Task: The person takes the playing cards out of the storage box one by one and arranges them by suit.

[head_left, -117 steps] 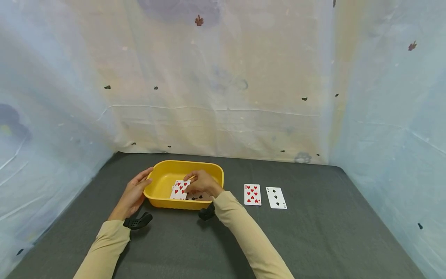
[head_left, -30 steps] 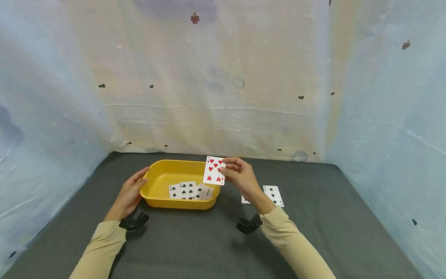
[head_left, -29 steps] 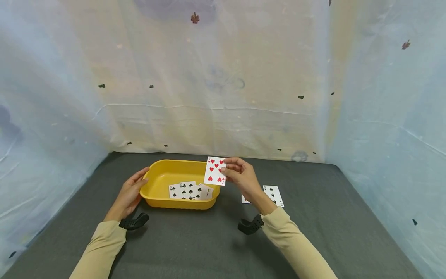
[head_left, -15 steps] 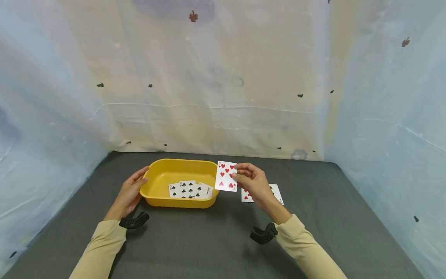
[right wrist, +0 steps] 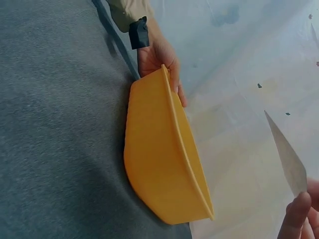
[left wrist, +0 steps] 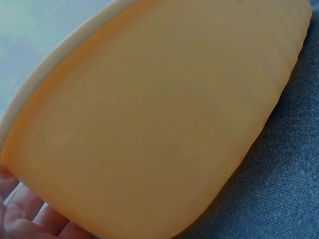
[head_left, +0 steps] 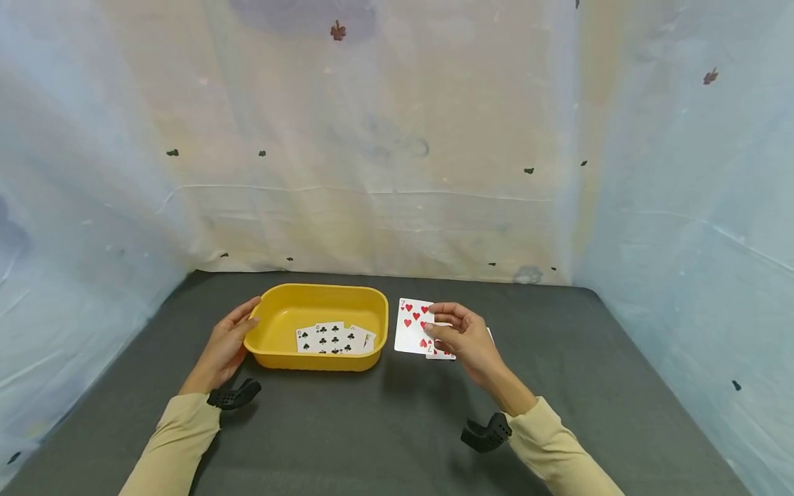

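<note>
In the head view my left hand (head_left: 220, 350) grips the left end of a yellow plastic tub (head_left: 316, 362), thumb over the rim. The tub's outer wall (left wrist: 149, 109) fills most of the left wrist view, with curled fingers (left wrist: 30, 211) along it. Several overlapping playing cards (head_left: 333, 339), clubs and spades among them, lie inside the tub. To the right of the tub, my right hand (head_left: 470, 348) pinches the seven of hearts (head_left: 412, 327) by its right edge, face towards me. That card (right wrist: 286, 157) looks thin and nearly edge-on in the right wrist view.
Behind the right hand lie a hearts card (head_left: 438, 355), mostly covered, and another card (head_left: 491, 334) showing only a corner. Both are on the dark grey cloth-covered table (head_left: 347, 434). A pale patterned curtain (head_left: 397, 158) encloses the back and sides.
My right hand went from inside the tub, lifted out the seven of hearts and carried it right and lower, towards the table cards. The left hand keeps hold of the tub.
</note>
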